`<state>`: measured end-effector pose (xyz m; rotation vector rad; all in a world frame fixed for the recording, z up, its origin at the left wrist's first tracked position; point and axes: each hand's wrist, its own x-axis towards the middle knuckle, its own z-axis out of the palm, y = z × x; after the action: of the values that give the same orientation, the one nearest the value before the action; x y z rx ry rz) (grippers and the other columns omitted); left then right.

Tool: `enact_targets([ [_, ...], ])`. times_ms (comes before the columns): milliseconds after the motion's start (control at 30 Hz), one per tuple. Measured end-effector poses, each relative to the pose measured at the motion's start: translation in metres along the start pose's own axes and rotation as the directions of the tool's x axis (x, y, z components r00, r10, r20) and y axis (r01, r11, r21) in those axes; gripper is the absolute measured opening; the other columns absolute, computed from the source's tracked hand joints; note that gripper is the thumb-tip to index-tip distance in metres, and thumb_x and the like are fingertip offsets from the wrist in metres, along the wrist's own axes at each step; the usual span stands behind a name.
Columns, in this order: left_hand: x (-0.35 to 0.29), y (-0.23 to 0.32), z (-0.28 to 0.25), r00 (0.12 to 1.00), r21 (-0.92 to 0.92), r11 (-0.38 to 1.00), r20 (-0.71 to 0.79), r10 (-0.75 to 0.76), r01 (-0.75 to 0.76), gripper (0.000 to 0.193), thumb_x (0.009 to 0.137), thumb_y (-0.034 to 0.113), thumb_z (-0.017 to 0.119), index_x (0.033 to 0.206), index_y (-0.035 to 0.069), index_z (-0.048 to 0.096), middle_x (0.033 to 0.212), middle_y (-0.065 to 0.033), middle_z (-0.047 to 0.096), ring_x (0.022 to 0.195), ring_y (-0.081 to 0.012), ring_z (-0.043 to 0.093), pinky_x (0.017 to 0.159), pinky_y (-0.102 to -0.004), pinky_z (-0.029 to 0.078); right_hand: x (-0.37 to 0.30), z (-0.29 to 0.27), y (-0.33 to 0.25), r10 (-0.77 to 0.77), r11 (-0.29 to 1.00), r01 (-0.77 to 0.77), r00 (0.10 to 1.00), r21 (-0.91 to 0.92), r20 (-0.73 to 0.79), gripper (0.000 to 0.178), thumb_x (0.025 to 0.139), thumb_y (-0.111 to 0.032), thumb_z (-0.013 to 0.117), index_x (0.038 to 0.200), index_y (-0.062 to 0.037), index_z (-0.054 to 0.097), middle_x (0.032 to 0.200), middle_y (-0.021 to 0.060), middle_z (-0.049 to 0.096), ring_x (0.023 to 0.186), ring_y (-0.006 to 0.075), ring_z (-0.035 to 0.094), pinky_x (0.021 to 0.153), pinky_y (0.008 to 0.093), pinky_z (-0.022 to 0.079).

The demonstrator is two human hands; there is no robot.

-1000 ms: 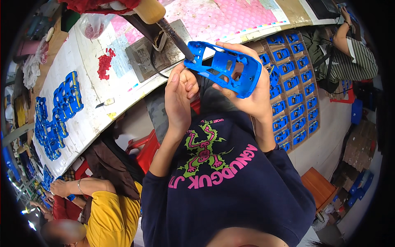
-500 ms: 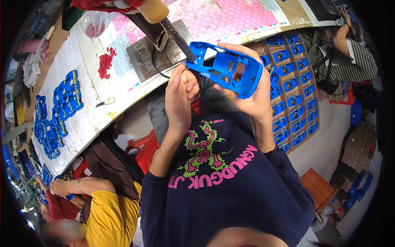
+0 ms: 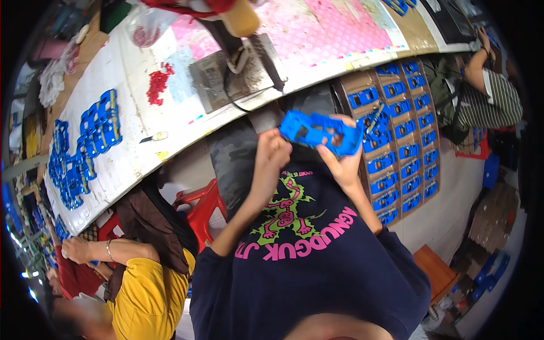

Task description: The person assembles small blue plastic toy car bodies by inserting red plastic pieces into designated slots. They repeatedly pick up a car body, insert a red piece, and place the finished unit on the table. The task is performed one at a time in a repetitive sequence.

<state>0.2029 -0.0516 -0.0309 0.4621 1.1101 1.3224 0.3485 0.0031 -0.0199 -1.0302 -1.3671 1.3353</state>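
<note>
Fingers (image 3: 328,154) of right hand (image 3: 345,168) hold one car shell (image 3: 313,137).

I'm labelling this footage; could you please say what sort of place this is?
Probably a toy workshop: a blue car body in the right hand, rows of similar bodies, and red pieces piled on the worktable.

It's vivid blue on the car shell (image 3: 317,129), navy on the shirt (image 3: 323,277) with its pink-and-green print (image 3: 288,217), grey camouflage on the trousers (image 3: 231,161), bright red on those little pieces (image 3: 158,85), dotted pink on the sheet (image 3: 326,28), plain yellow on one neighbour's tee (image 3: 146,292), and stripes across another's top (image 3: 493,102)!
</note>
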Motion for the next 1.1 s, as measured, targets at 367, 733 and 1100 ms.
enact_targets([
  [367, -0.065, -0.027, -0.047, 0.982, -0.016, 0.982, -0.027, 0.188, -0.188, 0.061, 0.084, 0.016, 0.053, 0.131, 0.007, 0.016, 0.129, -0.0103, 0.032, 0.115, -0.0185, 0.037, 0.093, -0.0317, 0.033, -0.057, 0.042, 0.038, 0.11, 0.873, -0.375, 0.775, 0.313, 0.622, 0.055, 0.071, 0.002, 0.062, 0.117, -0.0024, 0.032, 0.089, 0.0048, 0.051, 0.068, 0.0072, 0.049, 0.06, 0.0187, 0.04],
  [733, 0.013, 0.162, -0.15, 0.577, 0.915, 0.39, -0.263, 0.773, -0.105, 0.053, 0.077, 0.028, 0.062, 0.111, -0.007, 0.042, 0.101, -0.0182, 0.048, 0.092, -0.0257, 0.049, 0.083, -0.0327, 0.037, -0.046, 0.063, 0.022, 0.154, 0.972, -0.235, 0.632, -0.002, 0.76, 0.032, 0.072, -0.001, 0.062, 0.101, 0.0002, 0.048, 0.083, 0.0051, 0.055, 0.058, 0.0043, 0.046, 0.052, 0.0176, 0.037],
  [1100, 0.079, 0.169, -0.195, 0.446, 0.957, -0.128, -0.003, 0.895, 0.262, 0.053, 0.07, 0.032, 0.065, 0.102, -0.006, 0.049, 0.09, -0.0217, 0.052, 0.084, -0.0359, 0.049, 0.073, -0.0415, 0.041, -0.048, 0.062, 0.03, 0.18, 0.98, -0.186, 0.642, -0.076, 0.746, 0.02, 0.076, -0.005, 0.059, 0.094, 0.0004, 0.05, 0.078, 0.0045, 0.055, 0.052, 0.004, 0.045, 0.048, 0.0185, 0.037],
])
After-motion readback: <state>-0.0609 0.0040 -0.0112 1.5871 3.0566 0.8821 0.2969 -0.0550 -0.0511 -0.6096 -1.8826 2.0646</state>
